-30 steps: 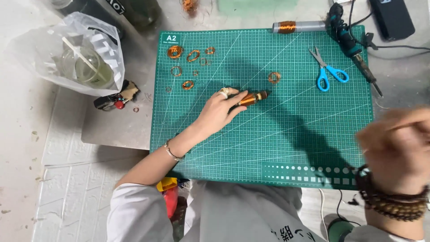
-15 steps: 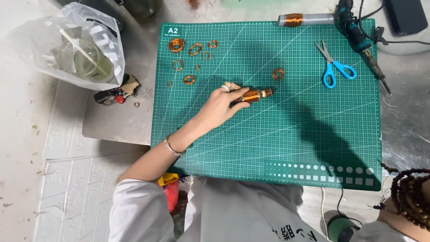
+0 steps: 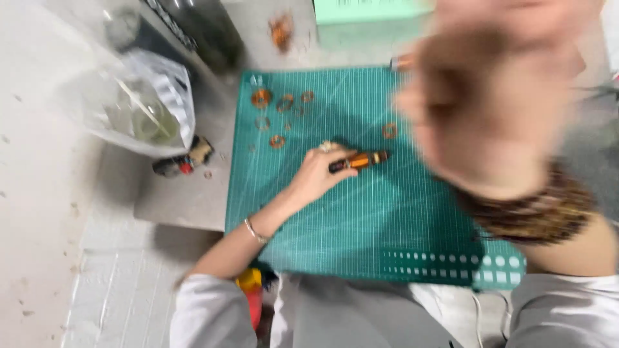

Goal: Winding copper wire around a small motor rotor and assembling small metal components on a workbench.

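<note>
Left hand (image 3: 320,173) is closed around the dark end of a small copper-wound coil (image 3: 359,160) lying on the green cutting mat (image 3: 361,219); likely light, stiff, with delicate windings; right hand (image 3: 496,96) blurred, its grip indeterminable.

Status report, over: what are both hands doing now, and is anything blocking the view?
Left hand holds the small copper-wound coil flat on the green cutting mat. Right hand raised near the camera, blurred, empty as far as visible, hiding the mat's right side.
</note>
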